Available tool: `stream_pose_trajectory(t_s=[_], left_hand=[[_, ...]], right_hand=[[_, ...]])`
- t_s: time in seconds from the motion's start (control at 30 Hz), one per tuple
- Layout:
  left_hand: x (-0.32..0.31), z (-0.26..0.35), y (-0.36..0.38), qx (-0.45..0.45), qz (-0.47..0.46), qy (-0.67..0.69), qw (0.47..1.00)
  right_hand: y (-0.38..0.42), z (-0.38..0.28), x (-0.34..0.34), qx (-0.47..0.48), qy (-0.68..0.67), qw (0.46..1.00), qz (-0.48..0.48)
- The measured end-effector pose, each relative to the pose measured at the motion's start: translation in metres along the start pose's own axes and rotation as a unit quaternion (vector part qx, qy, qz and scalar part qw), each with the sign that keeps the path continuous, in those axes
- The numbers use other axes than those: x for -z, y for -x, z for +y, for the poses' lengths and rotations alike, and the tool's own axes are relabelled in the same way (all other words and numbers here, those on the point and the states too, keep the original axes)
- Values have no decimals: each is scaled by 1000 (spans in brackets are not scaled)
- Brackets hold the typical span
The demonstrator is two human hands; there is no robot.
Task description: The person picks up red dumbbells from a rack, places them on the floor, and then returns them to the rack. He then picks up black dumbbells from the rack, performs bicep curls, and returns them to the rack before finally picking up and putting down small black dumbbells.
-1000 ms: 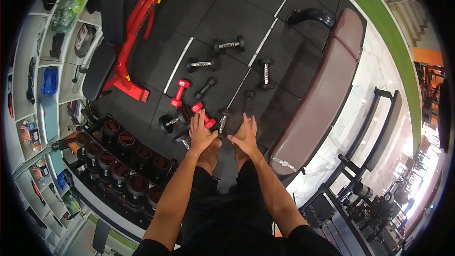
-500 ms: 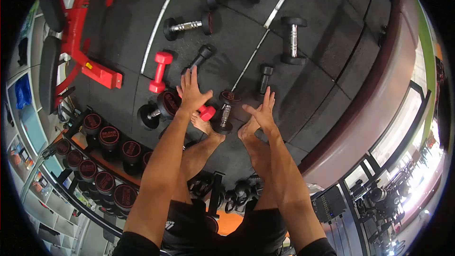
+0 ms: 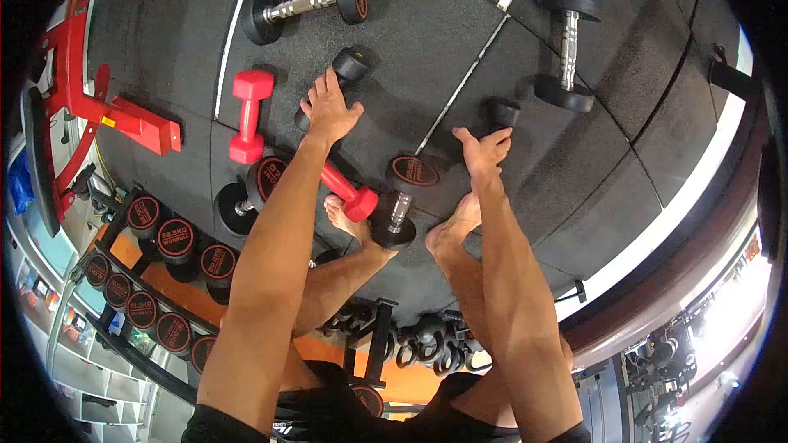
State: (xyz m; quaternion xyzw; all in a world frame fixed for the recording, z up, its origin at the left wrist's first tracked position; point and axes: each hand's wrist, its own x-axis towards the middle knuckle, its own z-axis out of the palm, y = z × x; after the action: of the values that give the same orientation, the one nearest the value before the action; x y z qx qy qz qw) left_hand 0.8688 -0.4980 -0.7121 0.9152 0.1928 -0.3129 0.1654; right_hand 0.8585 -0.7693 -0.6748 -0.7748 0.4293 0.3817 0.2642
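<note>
My left hand [image 3: 331, 117] reaches over the middle of a small black dumbbell [image 3: 351, 64], fingers stretched across its handle and thumb apart. The far head of that dumbbell shows past my fingertips. My right hand [image 3: 485, 152] is over a second small black dumbbell [image 3: 501, 111], with thumb and fingers spread and most of the handle hidden beneath it. Between my feet stands a larger round-headed dumbbell [image 3: 400, 203] with a chrome handle. Close to my left wrist lies a red dumbbell [image 3: 351, 193], partly behind my forearm.
Another red dumbbell [image 3: 249, 116] lies to the left. Chrome-handled dumbbells lie farther out, one at upper left [image 3: 305, 6] and one at upper right [image 3: 568, 51]. A loaded dumbbell rack [image 3: 119, 275] is at lower left, near a red metal frame [image 3: 135, 123]. Kettlebells [image 3: 428, 339] sit behind my legs.
Both hands have come down over the two small black dumbbells. The view has leaned closer to the floor, so the dumbbells look larger.
</note>
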Motion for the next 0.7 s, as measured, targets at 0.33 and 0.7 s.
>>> stream_pose_trajectory(t_s=[0.33, 0.7], left_hand=[[-15, -9, -24, -18, 99, -65, 993], [-22, -26, -28, -81, 89, -65, 991]], right_hand=[[-66, 31, -20, 8, 133, 964, 230], [-96, 86, 1, 240, 21, 948, 209]])
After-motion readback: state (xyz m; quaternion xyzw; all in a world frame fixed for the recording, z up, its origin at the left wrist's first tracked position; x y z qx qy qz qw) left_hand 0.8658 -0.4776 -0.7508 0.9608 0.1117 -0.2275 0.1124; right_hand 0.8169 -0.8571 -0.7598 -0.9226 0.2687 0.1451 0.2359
